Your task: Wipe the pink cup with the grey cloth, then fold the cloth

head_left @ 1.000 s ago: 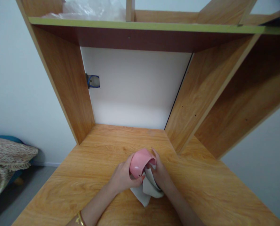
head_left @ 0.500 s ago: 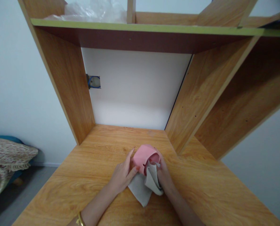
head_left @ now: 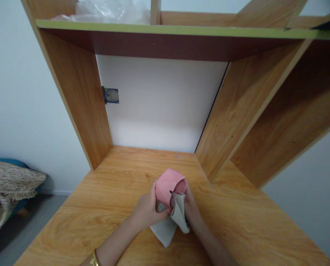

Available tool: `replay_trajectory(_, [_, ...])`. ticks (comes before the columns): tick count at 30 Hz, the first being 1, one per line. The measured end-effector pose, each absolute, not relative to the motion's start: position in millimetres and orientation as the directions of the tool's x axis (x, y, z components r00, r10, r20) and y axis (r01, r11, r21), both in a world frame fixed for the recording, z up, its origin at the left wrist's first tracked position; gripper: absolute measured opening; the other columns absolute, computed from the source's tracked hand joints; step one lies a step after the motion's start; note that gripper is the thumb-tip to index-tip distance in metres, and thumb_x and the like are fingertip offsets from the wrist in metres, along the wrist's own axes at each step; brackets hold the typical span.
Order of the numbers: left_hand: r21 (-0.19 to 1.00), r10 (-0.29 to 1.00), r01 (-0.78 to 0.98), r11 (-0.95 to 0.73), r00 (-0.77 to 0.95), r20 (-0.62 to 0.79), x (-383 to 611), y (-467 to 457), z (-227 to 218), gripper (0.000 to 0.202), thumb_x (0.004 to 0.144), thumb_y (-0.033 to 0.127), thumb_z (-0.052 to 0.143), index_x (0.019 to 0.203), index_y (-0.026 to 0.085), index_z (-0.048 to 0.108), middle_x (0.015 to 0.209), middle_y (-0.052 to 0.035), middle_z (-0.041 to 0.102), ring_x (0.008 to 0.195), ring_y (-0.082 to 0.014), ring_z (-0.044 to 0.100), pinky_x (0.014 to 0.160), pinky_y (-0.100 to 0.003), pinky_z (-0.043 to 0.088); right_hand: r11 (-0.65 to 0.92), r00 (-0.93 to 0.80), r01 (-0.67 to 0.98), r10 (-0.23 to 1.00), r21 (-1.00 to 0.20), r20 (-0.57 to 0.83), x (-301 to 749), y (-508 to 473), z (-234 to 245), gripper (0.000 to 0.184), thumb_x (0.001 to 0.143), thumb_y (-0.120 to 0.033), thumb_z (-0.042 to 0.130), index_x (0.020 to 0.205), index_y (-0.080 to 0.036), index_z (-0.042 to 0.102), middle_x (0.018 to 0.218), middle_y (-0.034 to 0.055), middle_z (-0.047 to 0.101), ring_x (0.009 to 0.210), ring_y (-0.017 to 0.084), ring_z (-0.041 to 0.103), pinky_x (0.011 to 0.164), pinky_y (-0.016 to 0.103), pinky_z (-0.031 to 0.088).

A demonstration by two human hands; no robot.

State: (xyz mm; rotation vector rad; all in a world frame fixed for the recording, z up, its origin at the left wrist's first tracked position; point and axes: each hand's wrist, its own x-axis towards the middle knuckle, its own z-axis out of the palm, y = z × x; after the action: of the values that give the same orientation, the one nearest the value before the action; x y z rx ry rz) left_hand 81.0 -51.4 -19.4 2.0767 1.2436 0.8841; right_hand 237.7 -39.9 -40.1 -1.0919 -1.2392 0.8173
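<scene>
A pink faceted cup-like container (head_left: pixel 167 185) is tilted on its side above the desk, its open mouth turned toward me and to the right. My left hand (head_left: pixel 146 211) is closed around its left side, thumb near the lower rim. A grey cloth (head_left: pixel 165 231) is tucked partly into the mouth, and the rest hangs below in folds. My right hand (head_left: pixel 191 206) is at the right of the mouth, closed on the cloth against the container; its fingertips are mostly hidden. A small dark notch shows at the container's rim.
The wooden desk (head_left: pixel 104 207) lies under my hands. Upright wooden panels (head_left: pixel 73 88) flank a white back wall with an open wall socket box (head_left: pixel 112 95). Overhead runs a shelf (head_left: pixel 165 29) holding clear plastic wrap (head_left: pixel 112 12). A fringed blanket (head_left: pixel 12 181) is at far left.
The container has turned slightly in my hands, its mouth facing more to the right. My left thumb has shifted right, toward the lower rim. The cloth has moved slightly left.
</scene>
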Motion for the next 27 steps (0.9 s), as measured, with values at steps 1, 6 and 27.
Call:
replay_trajectory(1, [0.738, 0.907, 0.54, -0.405, 0.341, 0.248, 81.6, -51.4, -19.5, 0.089, 0.063, 0.029, 0.065, 0.132, 0.017, 0.011, 0.104, -0.0106, 0.059, 0.086, -0.0276, 0.058, 0.069, -0.034, 0.045, 0.304, 0.165, 0.061, 0.936, -0.951, 0.31, 236.7, -40.2, -40.2, 0.034, 0.067, -0.027, 0.057, 0.099, -0.02, 0.051, 0.093, 0.0058, 0.062, 0.095, 0.024, 0.055, 0.08, 0.037, 0.046])
replay_trajectory(6, [0.773, 0.924, 0.518, -0.366, 0.303, 0.234, 84.1, -51.4, -18.7, 0.088, 0.06, 0.029, 0.067, 0.13, 0.02, 0.014, 0.106, -0.0095, 0.058, 0.09, -0.0276, 0.057, 0.07, -0.034, 0.045, 0.266, 0.147, 0.026, 0.952, -0.964, 0.267, 235.9, -40.2, -43.2, 0.037, 0.065, -0.026, 0.06, 0.099, -0.019, 0.048, 0.096, 0.0062, 0.061, 0.098, 0.024, 0.054, 0.081, 0.037, 0.045])
replay_trajectory(27, [0.763, 0.899, 0.479, -0.434, 0.29, 0.329, 79.5, -54.0, -14.2, 0.079, 0.059, 0.034, 0.066, 0.125, 0.017, 0.027, 0.108, -0.0091, 0.056, 0.093, -0.0249, 0.056, 0.079, -0.034, 0.044, 0.127, 0.186, 0.19, 0.969, -0.973, 0.163, 250.4, -39.6, -20.3, 0.083, 0.063, -0.024, 0.062, 0.133, -0.016, 0.017, 0.05, -0.0067, 0.056, 0.043, 0.017, 0.054, 0.041, 0.027, 0.045])
